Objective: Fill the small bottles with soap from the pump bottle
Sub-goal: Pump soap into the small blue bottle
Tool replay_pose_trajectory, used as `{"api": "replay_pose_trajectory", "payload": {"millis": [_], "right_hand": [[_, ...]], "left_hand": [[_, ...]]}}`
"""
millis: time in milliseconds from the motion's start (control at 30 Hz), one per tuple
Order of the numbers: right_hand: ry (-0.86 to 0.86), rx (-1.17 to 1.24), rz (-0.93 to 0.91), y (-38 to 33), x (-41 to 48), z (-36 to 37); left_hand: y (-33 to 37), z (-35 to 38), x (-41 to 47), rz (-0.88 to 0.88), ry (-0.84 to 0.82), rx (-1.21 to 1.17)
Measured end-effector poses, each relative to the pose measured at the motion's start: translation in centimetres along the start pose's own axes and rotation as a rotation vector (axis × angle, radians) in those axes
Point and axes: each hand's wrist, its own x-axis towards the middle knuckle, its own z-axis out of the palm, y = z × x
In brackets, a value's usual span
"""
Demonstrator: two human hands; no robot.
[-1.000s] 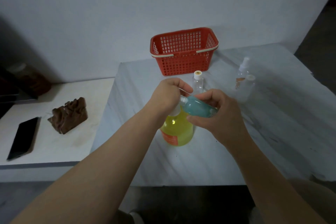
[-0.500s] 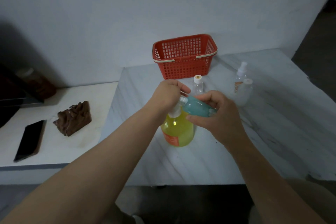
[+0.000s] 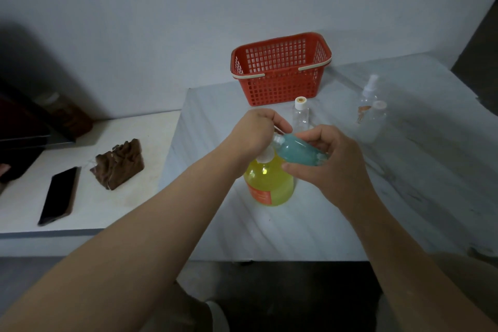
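Note:
A yellow pump bottle (image 3: 269, 183) with an orange label stands on the marble-patterned table (image 3: 310, 226). My left hand (image 3: 254, 133) is curled over its pump head, which is mostly hidden. My right hand (image 3: 331, 167) grips a small teal bottle (image 3: 297, 152), tilted on its side with its open neck at the pump spout. A small clear bottle (image 3: 300, 116) with a white cap stands just behind the hands. Two more clear bottles, a spray bottle (image 3: 367, 97) and a capped bottle (image 3: 376, 122), stand at the right.
A red plastic basket (image 3: 280, 73) sits at the table's back edge near the wall. On a lower white shelf (image 3: 107, 205) at the left lie a black phone (image 3: 59, 195) and a brown carved block (image 3: 118, 163). Dark objects fill the far left.
The hands and both bottles hold nearly the same pose. The camera has shifted slightly, so the scene sits a little lower and to the right in the frame.

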Motion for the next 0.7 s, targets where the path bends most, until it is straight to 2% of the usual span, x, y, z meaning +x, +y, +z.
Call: {"api": "replay_pose_trajectory", "payload": {"millis": [300,700], "right_hand": [[0.003,0.024,0.044,0.2,0.2,0.2],[0.019,-0.006,-0.005,-0.2,0.2,0.2]], "left_hand": [[-0.5,0.4,0.3,-0.010,0.029,-0.076],[0.6,-0.1,-0.4,-0.036,0.075,-0.103]]}}
